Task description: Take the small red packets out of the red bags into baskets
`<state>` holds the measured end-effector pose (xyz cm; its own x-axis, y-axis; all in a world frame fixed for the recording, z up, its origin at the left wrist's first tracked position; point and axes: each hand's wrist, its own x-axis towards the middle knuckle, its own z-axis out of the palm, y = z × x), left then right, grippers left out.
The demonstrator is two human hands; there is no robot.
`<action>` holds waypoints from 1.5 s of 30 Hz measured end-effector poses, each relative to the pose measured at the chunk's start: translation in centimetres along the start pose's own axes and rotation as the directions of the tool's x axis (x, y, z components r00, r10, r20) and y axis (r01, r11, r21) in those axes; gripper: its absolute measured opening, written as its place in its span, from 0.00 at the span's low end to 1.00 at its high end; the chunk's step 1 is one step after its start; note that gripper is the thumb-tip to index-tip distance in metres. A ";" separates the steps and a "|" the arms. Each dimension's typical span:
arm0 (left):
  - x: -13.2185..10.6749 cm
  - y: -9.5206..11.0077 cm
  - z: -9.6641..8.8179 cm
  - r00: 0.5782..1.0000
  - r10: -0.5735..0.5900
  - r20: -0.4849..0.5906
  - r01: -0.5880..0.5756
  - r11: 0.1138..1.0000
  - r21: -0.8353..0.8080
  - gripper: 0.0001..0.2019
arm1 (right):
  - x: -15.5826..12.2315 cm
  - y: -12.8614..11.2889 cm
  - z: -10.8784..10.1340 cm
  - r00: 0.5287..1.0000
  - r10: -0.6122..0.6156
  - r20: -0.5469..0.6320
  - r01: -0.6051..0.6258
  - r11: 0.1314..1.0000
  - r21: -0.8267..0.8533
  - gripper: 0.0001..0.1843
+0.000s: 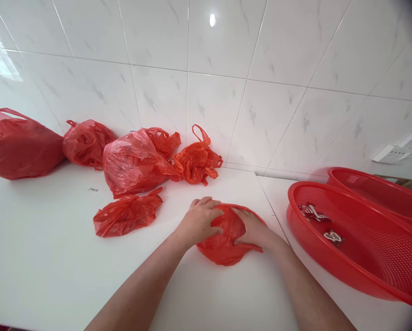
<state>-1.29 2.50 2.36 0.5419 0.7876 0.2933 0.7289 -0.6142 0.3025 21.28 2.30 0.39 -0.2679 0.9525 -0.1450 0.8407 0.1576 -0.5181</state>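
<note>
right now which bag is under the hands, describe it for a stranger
On the white counter, red plastic bags line the tiled wall, with red mesh baskets to the right. Forward of that row lies a crumpled red bag, the only one under a left hand and right hand.

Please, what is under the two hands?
A red plastic bag lies under the left hand and right hand. The part beneath them is covered, and anything inside the bag cannot be seen.
</note>
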 end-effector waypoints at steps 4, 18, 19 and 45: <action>-0.2 -1.6 1.3 0.967 -0.208 0.148 0.197 0.977 0.084 0.35 | -0.2 0.5 0.1 1.000 -0.031 -0.002 0.031 0.999 0.022 0.56; 0.0 -4.2 1.1 0.804 -0.544 -0.237 0.349 0.757 -0.552 0.15 | -0.6 0.0 -0.5 0.572 -0.228 -0.788 0.218 0.968 -0.122 0.11; 0.1 -4.7 1.2 0.790 -0.567 -0.234 0.339 0.722 -0.603 0.16 | -0.6 0.1 -0.7 0.537 -0.242 -0.808 0.212 0.966 -0.149 0.10; -0.5 -6.9 2.2 0.792 -0.590 -0.157 0.323 0.624 -0.712 0.20 | -17.7 2.4 -0.3 0.793 0.289 -0.536 -0.542 0.735 -0.407 0.26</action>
<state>-5.68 6.49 -1.84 -0.0666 0.9782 0.1967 0.3319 -0.1642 0.9289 28.12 -14.10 1.95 0.2824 0.9409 0.1868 0.9548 -0.2946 0.0405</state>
